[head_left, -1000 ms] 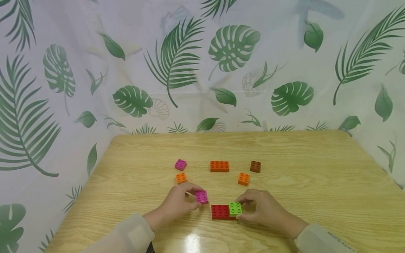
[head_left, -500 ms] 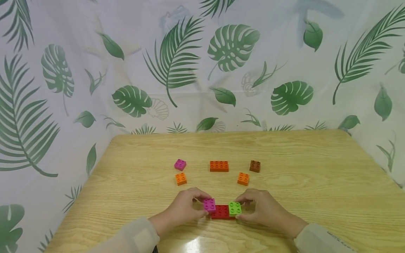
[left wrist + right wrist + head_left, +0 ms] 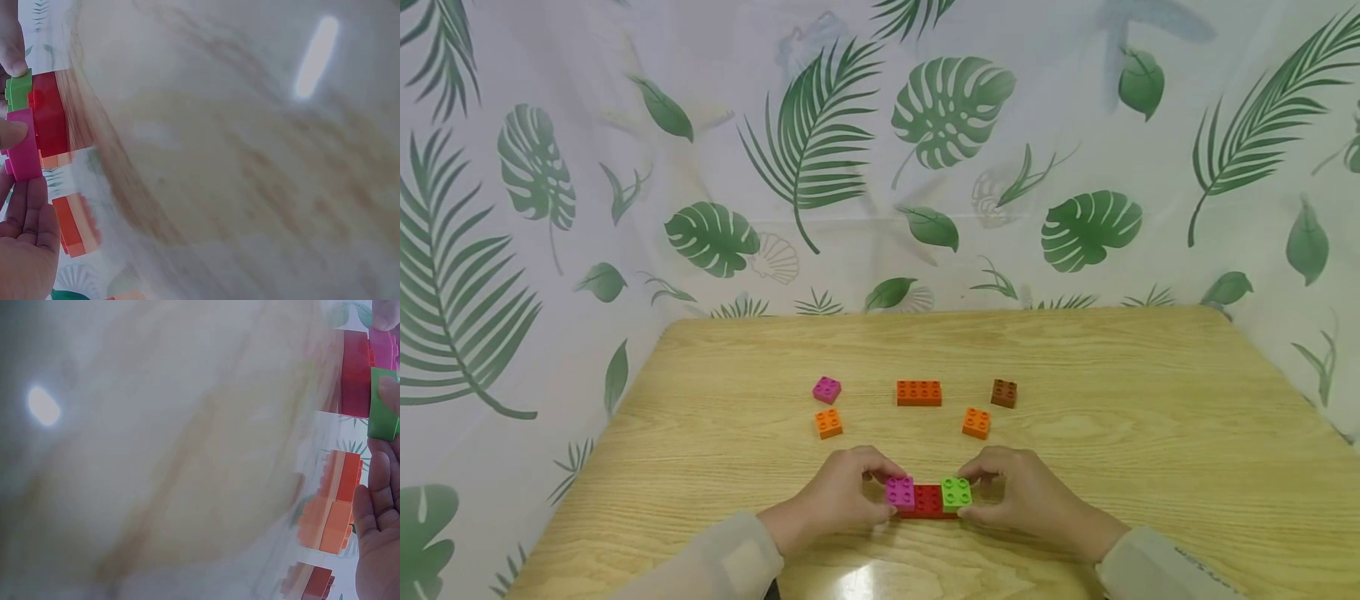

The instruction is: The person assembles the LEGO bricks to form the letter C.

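A long red brick (image 3: 928, 500) lies near the front of the table, between both hands. My left hand (image 3: 842, 493) pinches a square magenta brick (image 3: 900, 493) over the red brick's left end. In the left wrist view the magenta brick (image 3: 24, 147) sits against the studded side of the red brick (image 3: 51, 115); whether it is pressed fully down I cannot tell. My right hand (image 3: 1030, 496) holds a square lime-green brick (image 3: 957, 493) between thumb and fingers on the red brick's right end. A strip of red studs shows between the two small bricks.
Farther back on the wooden table (image 3: 1112, 367) lie a second magenta brick (image 3: 827, 390), a long orange-red brick (image 3: 919, 393), a brown brick (image 3: 1004, 393), and two orange bricks, one left (image 3: 829, 423) and one right (image 3: 977, 423). A leaf-patterned cloth (image 3: 850, 167) hangs behind.
My left hand has moved right and toward the front, carrying the magenta brick from beside the red brick onto its left end. My right hand stays on the green brick.
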Tool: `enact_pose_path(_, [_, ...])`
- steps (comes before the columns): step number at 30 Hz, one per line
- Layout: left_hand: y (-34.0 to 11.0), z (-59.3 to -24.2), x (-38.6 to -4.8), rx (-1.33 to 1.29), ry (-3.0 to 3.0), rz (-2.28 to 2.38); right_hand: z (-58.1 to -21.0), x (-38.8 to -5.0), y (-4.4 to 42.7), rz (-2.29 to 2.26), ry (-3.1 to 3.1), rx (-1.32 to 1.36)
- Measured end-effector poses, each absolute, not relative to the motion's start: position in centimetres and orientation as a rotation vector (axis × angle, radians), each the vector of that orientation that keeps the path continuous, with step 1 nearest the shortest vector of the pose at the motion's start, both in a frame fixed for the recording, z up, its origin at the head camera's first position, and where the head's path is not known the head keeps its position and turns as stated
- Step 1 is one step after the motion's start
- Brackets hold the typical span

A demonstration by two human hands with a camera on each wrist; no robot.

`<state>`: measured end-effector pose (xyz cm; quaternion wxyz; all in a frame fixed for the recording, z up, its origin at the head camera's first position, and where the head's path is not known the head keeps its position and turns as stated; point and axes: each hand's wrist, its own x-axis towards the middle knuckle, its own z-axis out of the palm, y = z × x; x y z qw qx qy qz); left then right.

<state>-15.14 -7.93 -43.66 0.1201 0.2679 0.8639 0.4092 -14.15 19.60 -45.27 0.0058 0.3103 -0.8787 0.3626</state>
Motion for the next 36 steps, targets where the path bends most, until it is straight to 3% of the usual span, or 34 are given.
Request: enact_pose_path(36, [-8.0, -43.6, -15.1, 0.815, 2.503, 1.160, -45.3, -15.6, 21.0, 1.165, -2.680, 0.975])
